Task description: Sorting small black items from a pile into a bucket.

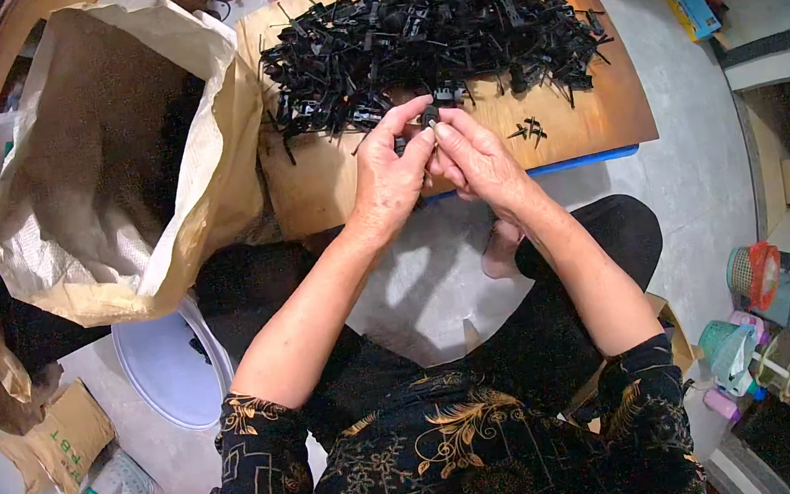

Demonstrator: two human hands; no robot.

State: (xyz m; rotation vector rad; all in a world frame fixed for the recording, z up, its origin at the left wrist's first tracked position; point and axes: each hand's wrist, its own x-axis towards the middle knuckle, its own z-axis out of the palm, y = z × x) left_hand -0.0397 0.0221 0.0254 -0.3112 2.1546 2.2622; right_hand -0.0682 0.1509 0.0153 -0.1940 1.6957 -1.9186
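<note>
We've got both hands together over near edge of bench [580,125]: left hand [391,179] and right hand [479,159] pinch one small black plastic part [429,117] between fingertips (held up close, easier to see). Pile of black parts [431,35] sits behind within reach, open paper sack [115,155] at left.

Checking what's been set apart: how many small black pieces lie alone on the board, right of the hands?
2 loose pieces, side by side between the pile and the board's near edge. Others may hide behind the hands.
</note>
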